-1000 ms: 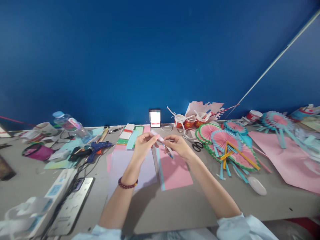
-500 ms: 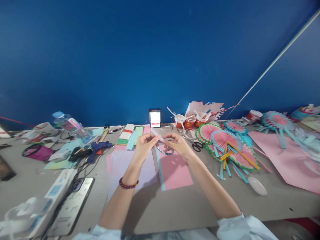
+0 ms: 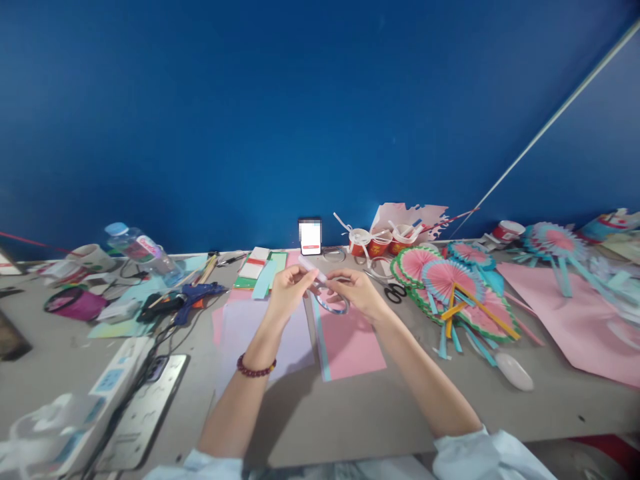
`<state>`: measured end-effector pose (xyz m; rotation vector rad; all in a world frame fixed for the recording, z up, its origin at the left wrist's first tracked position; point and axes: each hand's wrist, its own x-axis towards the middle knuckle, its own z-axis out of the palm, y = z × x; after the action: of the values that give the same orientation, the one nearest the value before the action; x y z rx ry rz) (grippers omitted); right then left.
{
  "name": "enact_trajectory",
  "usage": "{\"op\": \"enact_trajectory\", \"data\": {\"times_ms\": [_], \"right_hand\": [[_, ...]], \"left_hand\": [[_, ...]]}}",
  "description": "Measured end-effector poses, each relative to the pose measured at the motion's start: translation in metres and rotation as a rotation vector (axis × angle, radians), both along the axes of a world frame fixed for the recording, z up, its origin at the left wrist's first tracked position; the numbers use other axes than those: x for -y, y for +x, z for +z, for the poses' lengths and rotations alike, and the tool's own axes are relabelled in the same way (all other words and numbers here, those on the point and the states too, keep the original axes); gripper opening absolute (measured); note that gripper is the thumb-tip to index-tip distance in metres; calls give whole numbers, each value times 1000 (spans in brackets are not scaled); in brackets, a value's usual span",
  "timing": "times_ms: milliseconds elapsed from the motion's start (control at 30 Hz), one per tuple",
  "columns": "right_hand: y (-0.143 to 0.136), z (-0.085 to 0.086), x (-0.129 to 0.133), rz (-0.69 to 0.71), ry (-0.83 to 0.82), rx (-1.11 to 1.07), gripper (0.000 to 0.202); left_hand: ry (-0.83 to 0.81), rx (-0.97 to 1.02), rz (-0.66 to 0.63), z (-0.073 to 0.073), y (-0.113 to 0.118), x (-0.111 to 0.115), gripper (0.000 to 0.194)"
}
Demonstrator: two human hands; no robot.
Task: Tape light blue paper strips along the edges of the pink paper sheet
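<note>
My left hand (image 3: 289, 292) is closed on a pale lilac folded or rolled paper strip (image 3: 314, 269), which slants up past the fingertips. My right hand (image 3: 356, 291) pinches at the strip's lower end, its fingertips close to those of the left. A thin ring, seemingly a roll of clear tape (image 3: 334, 308), hangs at the right fingers, and they partly cover it. Below the hands lie a lilac sheet (image 3: 267, 333) and a pink sheet (image 3: 353, 343) with a light blue edge.
Left: a hot glue gun (image 3: 193, 300), water bottle (image 3: 143, 250), power strip (image 3: 107, 393) and phone (image 3: 145, 413). Right: scissors (image 3: 395, 292), paper cups (image 3: 380, 245) with strips, and folded paper fans (image 3: 453, 287). A lit phone (image 3: 311, 237) leans against the blue wall (image 3: 310, 120).
The hands have barely shifted. The lilac strip has tilted slightly, and the ring at the right fingers has turned to show more of its loop.
</note>
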<state>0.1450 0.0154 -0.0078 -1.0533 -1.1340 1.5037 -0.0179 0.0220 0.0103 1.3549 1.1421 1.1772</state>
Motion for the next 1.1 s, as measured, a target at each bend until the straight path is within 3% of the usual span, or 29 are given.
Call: {"op": "enact_trajectory", "data": {"times_ms": [500,733,1100], "right_hand": [[0,1,-1,-55,25,9,30],[2,1,-1,28,46,13,37],[1,-9,-3,18,46,5,37]], "left_hand": [[41,-21,-20,-3,4,1,26],[26,11,28,-6,5,0,27],[17,53,34,-7,5,-2,28]]}}
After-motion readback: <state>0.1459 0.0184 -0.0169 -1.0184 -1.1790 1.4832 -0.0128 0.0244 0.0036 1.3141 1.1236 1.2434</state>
